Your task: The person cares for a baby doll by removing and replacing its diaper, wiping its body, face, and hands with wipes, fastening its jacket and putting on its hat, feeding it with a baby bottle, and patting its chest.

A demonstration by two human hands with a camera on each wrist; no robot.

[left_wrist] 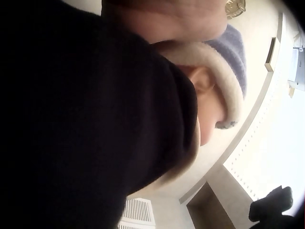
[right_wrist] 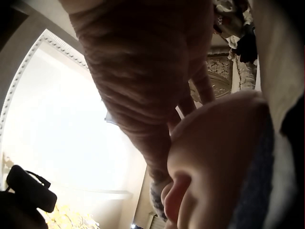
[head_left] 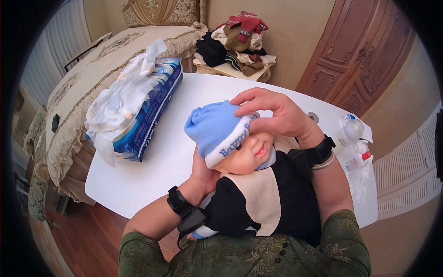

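A baby doll in black clothes with a cream collar lies tilted against the person's front. On its head is a light blue knit hat with a white brim bearing blue letters. My right hand holds the hat's brim over the doll's forehead, thumb on the brim and fingers across the top. My left hand supports the back of the doll's head, its fingers hidden behind head and hat. In the left wrist view, the doll's ear shows below the brim. The doll's cheek fills much of the right wrist view.
A blue diaper pack with loose white diapers on it lies on the white table at left. A clear bottle and a red-capped bottle are at right. Beyond stand a bed and piled clothes.
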